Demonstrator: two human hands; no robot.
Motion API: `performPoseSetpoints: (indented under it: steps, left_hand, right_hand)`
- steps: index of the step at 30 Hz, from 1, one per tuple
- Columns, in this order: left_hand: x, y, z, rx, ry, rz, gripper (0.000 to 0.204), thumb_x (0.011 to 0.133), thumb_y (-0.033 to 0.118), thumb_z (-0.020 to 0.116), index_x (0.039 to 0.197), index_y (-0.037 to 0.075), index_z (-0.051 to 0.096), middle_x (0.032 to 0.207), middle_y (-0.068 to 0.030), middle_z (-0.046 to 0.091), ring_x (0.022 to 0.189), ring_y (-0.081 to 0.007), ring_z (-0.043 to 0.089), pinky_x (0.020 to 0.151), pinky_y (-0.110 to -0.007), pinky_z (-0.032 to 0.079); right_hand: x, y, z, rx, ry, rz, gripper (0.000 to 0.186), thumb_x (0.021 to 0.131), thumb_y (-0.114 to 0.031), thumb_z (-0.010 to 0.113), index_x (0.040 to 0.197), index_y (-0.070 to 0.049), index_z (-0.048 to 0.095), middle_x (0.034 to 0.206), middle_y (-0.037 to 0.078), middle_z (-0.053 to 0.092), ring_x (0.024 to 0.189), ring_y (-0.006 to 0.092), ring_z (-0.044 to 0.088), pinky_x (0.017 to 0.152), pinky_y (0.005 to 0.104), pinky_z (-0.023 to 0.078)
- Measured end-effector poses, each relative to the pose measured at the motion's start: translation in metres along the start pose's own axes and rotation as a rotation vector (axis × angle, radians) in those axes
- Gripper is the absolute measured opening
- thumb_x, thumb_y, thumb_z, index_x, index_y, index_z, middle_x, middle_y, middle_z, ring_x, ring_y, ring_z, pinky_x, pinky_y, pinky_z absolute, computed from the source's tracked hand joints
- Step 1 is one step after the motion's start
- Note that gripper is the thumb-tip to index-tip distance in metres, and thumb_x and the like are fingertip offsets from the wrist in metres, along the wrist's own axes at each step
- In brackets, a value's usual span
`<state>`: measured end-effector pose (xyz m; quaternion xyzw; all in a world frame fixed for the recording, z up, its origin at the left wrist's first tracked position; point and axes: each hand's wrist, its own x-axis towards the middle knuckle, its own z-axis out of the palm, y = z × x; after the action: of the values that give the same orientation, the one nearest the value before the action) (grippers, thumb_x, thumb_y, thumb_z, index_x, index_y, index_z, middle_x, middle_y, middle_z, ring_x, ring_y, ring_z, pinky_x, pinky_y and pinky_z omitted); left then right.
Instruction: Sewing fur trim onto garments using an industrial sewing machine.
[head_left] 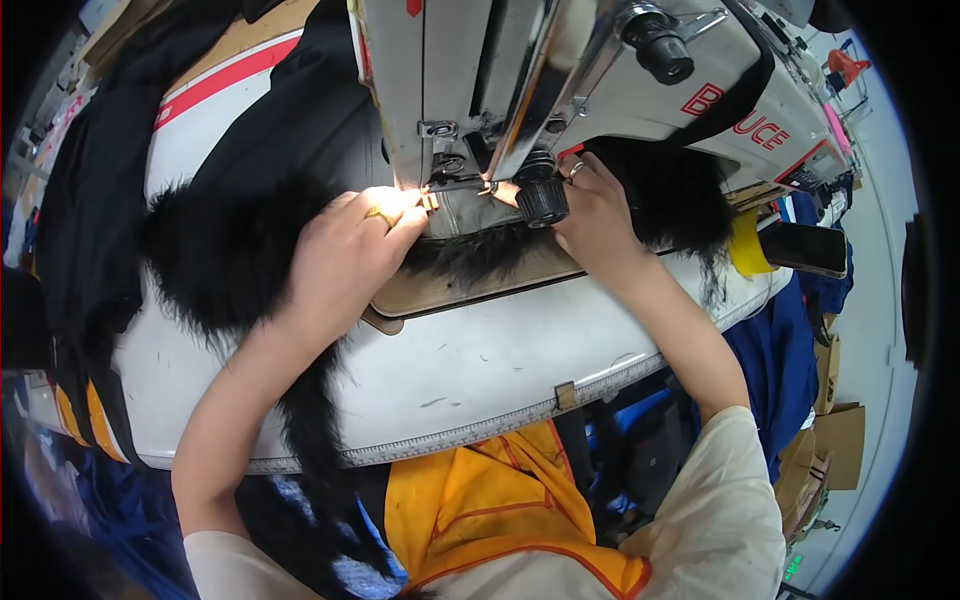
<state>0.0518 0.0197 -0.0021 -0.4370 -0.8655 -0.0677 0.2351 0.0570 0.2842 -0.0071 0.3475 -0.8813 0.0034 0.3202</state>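
A white sewing machine stands over a black garment piece with fluffy black fur trim. My left hand grips the piece just left of the lit needle area, fingers curled, a yellow ring on one finger. My right hand holds the piece on the right, beside a black knob, with a silver ring on one finger. The area under the presser foot is partly hidden by the machine parts and glare. A long strip of fur hangs over the table's front edge below my left forearm.
The white table has a measuring tape along its front edge. Dark fabric drapes at the left. A phone and yellow tape roll sit at the right. Blue cloth hangs lower right, near cardboard boxes.
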Motion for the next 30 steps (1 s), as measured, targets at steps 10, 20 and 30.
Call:
performPoseSetpoints:
  steps: [10,20,30]
  left_hand:
    - [-0.003,-0.039,0.003,-0.243,0.071,0.057,0.024,0.078,0.005,0.055,0.100,0.009,0.065,0.102,-0.0045,0.067,0.100,-0.0204,0.062,0.091,-0.034,0.046]
    - [-0.010,-0.005,-0.020,-0.206,-0.078,0.000,0.030,0.079,0.007,0.054,0.109,0.006,0.058,0.101,-0.0045,0.059,0.104,-0.0186,0.057,0.088,-0.032,0.047]
    - [-0.003,0.003,-0.023,0.018,-0.019,0.151,0.020,0.074,0.009,0.058,0.093,0.004,0.057,0.090,-0.0050,0.057,0.092,-0.0197,0.058,0.079,-0.030,0.050]
  right_hand:
    - [0.005,-0.001,-0.001,-0.023,-0.007,-0.005,0.035,0.060,0.000,0.063,0.094,-0.011,0.068,0.083,0.004,0.060,0.083,0.0237,0.054,0.071,0.0351,0.048]
    - [0.009,-0.039,-0.053,-0.123,-0.354,-0.071,0.047,0.074,-0.008,0.056,0.121,-0.012,0.058,0.121,-0.006,0.059,0.095,0.0145,0.058,0.078,0.0301,0.047]
    - [0.007,-0.042,-0.006,0.335,-0.190,0.051,0.053,0.068,0.004,0.057,0.118,-0.014,0.060,0.117,-0.006,0.059,0.090,0.0129,0.062,0.059,0.0241,0.049]
